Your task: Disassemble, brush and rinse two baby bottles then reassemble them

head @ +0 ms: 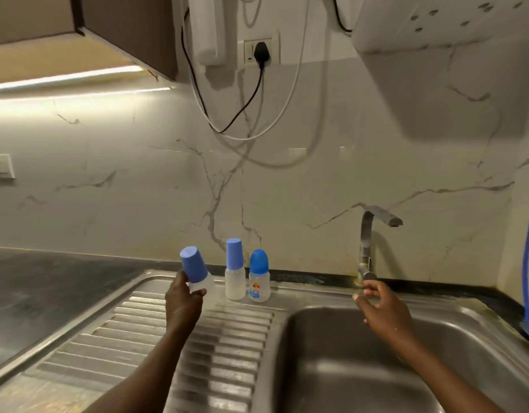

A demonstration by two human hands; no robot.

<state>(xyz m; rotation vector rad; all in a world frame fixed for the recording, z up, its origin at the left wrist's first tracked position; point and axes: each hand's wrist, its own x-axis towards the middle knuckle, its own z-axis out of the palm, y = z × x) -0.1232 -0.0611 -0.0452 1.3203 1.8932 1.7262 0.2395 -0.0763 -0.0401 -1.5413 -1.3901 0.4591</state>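
Left hand (182, 304) round one tilted bottle (197, 271), two upright bottles (235, 274) (259, 278) alongside

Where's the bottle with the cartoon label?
Head view: the cartoon-label bottle stands upright at the back of the drainboard, just right of the tall-capped bottle, left of the tap.

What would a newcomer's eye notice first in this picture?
The left hand grips a tilted blue-capped bottle over the drainboard. Beside it, a tall-capped bottle and a round-capped bottle stand upright by the wall. The right hand reaches toward the tap, above the basin.
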